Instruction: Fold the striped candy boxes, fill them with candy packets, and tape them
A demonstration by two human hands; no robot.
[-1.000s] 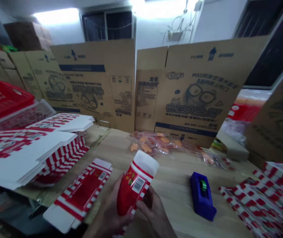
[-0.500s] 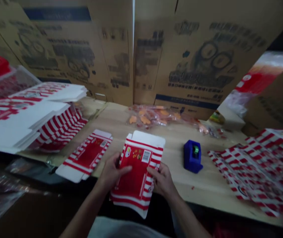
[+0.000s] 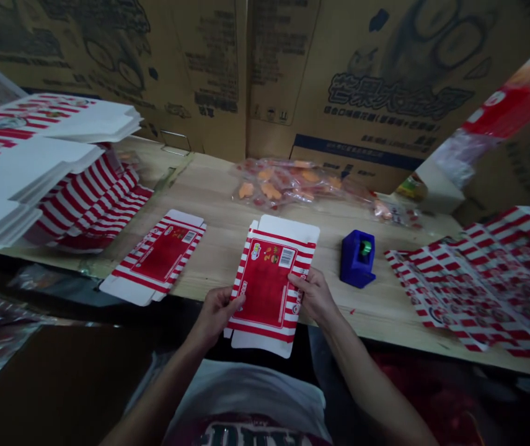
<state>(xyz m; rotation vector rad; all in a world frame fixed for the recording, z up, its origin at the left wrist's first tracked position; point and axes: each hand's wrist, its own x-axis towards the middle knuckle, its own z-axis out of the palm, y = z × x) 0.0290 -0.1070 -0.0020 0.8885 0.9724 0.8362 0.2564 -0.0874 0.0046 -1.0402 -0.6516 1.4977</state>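
A flattened red-and-white striped carton [image 3: 267, 286] lies across both my hands, its end flaps pointing away from me and its lower edge past the table's front edge. My left hand [image 3: 216, 316] grips its left side, with the thumb on the red panel. My right hand [image 3: 311, 296] holds the right side, with the fingers over the striped edge. A second flat carton [image 3: 155, 257] lies on the wooden table [image 3: 220, 257] to the left of my left hand. To the right of my right hand stands a blue tape dispenser [image 3: 357, 259].
Stacks of white-and-red cartons [image 3: 51, 167] lie at the left, and spread striped sheets [image 3: 473, 288] at the right. A plastic bag of orange pieces [image 3: 283, 183] lies at the back. Large printed cardboard panels [image 3: 362, 80] stand behind the table.
The carton, held upright and partly open a second ago, is now flat and lower in my hands. My view has tilted downward, so the table sits higher in the picture.
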